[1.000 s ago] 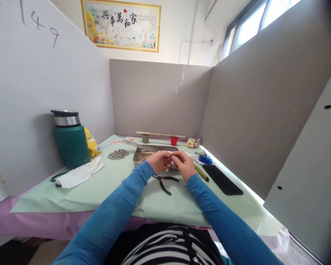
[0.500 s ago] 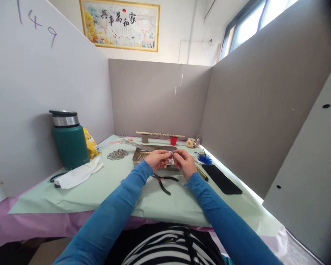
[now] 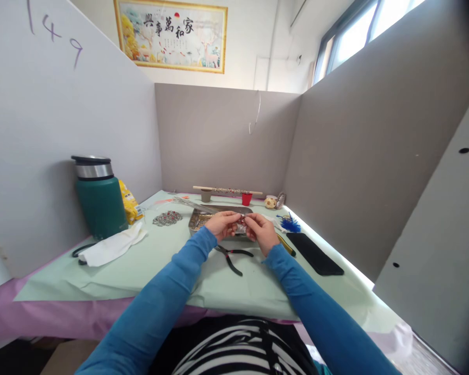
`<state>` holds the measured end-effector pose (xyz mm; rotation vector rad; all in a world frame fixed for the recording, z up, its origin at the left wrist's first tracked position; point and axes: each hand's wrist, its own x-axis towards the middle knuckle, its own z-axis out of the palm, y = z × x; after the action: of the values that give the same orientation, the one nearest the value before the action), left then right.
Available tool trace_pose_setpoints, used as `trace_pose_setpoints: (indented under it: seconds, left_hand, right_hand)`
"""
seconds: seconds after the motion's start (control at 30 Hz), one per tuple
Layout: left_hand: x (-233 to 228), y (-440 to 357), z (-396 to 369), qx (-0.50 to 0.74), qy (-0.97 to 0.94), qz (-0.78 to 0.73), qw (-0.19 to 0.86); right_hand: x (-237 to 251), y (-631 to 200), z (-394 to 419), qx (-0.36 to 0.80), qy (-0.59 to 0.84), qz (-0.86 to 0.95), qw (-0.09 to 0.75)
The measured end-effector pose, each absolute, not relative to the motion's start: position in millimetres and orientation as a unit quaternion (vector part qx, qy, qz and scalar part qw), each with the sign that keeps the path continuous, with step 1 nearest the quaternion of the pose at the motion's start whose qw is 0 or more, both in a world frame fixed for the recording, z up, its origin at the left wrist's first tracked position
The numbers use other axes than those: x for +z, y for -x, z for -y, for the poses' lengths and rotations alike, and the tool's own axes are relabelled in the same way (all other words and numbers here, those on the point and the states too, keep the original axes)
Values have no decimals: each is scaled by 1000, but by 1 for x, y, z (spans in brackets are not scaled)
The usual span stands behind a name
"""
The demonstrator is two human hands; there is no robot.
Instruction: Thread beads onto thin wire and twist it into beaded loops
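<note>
My left hand (image 3: 223, 225) and my right hand (image 3: 261, 230) meet above a metal tray (image 3: 193, 225), fingertips pinched close together. Between them is a small reddish beaded piece (image 3: 243, 220), gripped from both sides; its exact shape is too small to make out. Small metallic bits lie in the tray, partly hidden by my hands. Just below my hands, black-handled pliers (image 3: 234, 260) rest with handles spread on the green sheet. A yellow-and-black handled tool (image 3: 287, 246) lies beside my right wrist, partly covered. To the left sits a pile of silver and red beaded pieces (image 3: 167, 218).
On the left stand a green bottle (image 3: 100, 205), a yellow packet (image 3: 130, 202) and a white cloth (image 3: 113, 246). A black phone (image 3: 315, 253) and a blue tassel (image 3: 290, 223) lie right. At the back, a beaded rod (image 3: 226, 190) spans a grey cup and a red cup (image 3: 246, 199).
My fingertips shift very slightly around the small beaded piece, with the right hand a touch further left. The pliers and everything else on the table stay put.
</note>
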<state>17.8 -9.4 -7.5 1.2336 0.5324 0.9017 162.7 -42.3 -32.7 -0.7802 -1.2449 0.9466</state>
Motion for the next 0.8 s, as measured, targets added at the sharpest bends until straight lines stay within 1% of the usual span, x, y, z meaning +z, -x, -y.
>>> trace_pose_setpoints:
  seconds: [0.2, 0.33, 0.5, 0.8]
  left_hand:
    - [-11, -18, 10, 360, -592, -222, 686]
    - [-12, -18, 10, 379, -597, -225, 671]
    - [-8, -18, 12, 373, -576, -210, 697]
    - [-6, -16, 17, 334, -556, -146, 747]
  right_hand:
    - [-35, -163, 41, 388, 382, 550, 634]
    - [-35, -164, 42, 392, 371, 568, 621]
    - [-33, -163, 45, 405, 347, 567, 628]
    - [-32, -162, 46, 386, 331, 566, 649]
